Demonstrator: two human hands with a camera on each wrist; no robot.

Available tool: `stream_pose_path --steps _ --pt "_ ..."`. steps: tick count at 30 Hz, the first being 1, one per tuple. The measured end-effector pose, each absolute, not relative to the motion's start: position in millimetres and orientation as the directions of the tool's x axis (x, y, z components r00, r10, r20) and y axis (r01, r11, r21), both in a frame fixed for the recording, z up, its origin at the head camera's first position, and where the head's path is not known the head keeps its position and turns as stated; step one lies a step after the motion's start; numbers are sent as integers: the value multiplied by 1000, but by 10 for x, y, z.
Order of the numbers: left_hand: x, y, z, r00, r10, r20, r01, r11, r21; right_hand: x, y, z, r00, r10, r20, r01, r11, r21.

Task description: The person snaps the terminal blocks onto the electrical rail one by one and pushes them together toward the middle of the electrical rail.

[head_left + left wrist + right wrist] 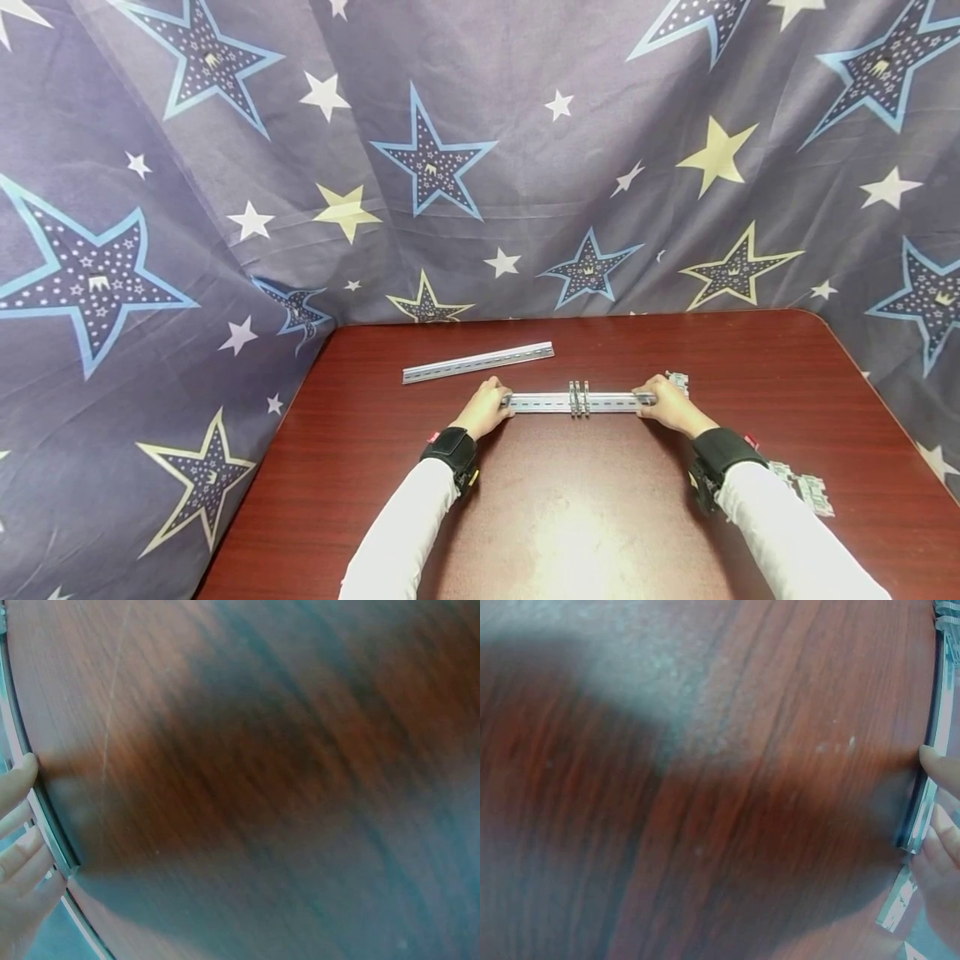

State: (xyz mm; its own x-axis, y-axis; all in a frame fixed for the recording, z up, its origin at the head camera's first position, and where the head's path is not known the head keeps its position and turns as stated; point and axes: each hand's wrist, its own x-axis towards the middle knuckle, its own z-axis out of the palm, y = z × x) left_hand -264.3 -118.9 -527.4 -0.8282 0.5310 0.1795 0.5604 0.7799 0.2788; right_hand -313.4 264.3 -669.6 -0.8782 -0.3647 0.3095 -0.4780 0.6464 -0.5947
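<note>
A slotted metal DIN rail (542, 403) lies crosswise in the middle of the table, with a small group of thin terminal blocks (579, 399) standing side by side near its centre. My left hand (486, 407) grips the rail's left end. In the left wrist view, the thumb of that hand (22, 862) lies along the rail's near edge and the other fingers are on its far side. My right hand (667, 404) holds the right end; the right wrist view shows its thumb and fingers (941, 832) around the rail (928, 799).
A second slotted rail (478, 363) lies slightly slanted farther back on the left. Loose terminal blocks (678, 381) sit just beyond my right hand, and more blocks (814, 495) lie beside the right forearm. A star-patterned cloth (517, 208) hangs behind the reddish-brown table (337, 467).
</note>
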Motion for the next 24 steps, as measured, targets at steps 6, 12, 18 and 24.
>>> stream_pose_path --steps 6,12,18,24 --pt "-2657 -1180 -5250 -837 519 172 547 786 290 -3347 2741 -7050 -862 -333 382 -502 670 -547" --pt "-2691 -1172 -5265 -844 512 161 536 790 296 -3194 2682 -6677 -846 -383 371 -533 599 -598" --pt "-2727 -1174 -5288 -836 518 182 549 785 286 -3231 2672 -6706 -859 -349 374 -510 637 -578" --pt "-2746 -1180 -5283 -832 522 191 555 777 296 -3467 2783 -7053 -894 -346 287 -449 658 -605"
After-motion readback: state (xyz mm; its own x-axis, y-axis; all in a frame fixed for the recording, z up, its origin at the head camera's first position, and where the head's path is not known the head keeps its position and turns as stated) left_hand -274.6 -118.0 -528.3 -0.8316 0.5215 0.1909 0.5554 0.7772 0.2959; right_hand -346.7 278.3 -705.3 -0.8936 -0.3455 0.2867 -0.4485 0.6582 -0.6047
